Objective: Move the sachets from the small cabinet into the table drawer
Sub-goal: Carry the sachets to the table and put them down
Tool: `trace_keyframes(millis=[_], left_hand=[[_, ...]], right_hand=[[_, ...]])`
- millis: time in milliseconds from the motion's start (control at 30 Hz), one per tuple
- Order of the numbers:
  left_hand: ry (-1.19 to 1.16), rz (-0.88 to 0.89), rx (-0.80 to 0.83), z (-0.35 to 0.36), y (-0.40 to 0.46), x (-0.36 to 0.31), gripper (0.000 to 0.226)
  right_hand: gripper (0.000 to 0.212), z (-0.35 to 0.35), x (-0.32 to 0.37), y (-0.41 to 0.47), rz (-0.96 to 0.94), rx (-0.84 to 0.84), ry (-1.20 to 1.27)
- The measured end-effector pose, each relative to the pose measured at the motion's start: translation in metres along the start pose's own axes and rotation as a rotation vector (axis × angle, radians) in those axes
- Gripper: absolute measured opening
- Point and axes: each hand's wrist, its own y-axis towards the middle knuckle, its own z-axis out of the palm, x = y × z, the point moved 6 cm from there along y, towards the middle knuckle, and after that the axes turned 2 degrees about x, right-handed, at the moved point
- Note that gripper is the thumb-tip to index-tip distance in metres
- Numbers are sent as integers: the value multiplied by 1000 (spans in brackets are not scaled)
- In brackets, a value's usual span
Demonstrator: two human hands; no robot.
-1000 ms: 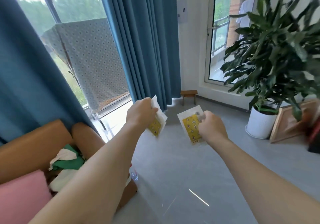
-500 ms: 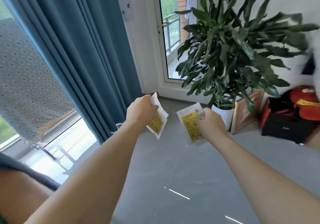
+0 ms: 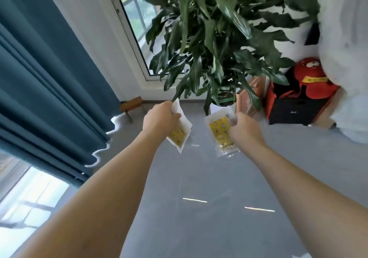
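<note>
We have swung right, the big leafy potted plant (image 3: pixel 219 38) now ahead, left hand (image 3: pixel 159 119) and right hand (image 3: pixel 244 128) each gripping yellow-printed clear plastic sachets (image 3: pixel 220 133), drawer unseen.

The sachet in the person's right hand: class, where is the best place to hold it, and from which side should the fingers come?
Probably its upper right edge, from the right, as the right hand pinches the sachet now. It is flat and thin, hanging with its printed face in view, so a pinch across the plain border suits it.
</note>
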Motion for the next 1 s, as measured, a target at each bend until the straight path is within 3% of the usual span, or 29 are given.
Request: trace_keyframes(millis=[333,667,733,867,1000], left_hand=[[15,253,132,88,111,-185,19],[73,515,256,194,200,-354,29],[91,596,277,220,210,-390,35],[153,741,319,261,210,-463,25],[104,794,406,296,193,-530,23]], right_hand=[[19,-83,-140,115,227,-118,-105],[22,-138,-262,181,431,-242,88],[23,-147,-287,187,486,-283,114],[24,-170,-344,189,640,-359,138],[23,-194,-403,181,734,-388,117]])
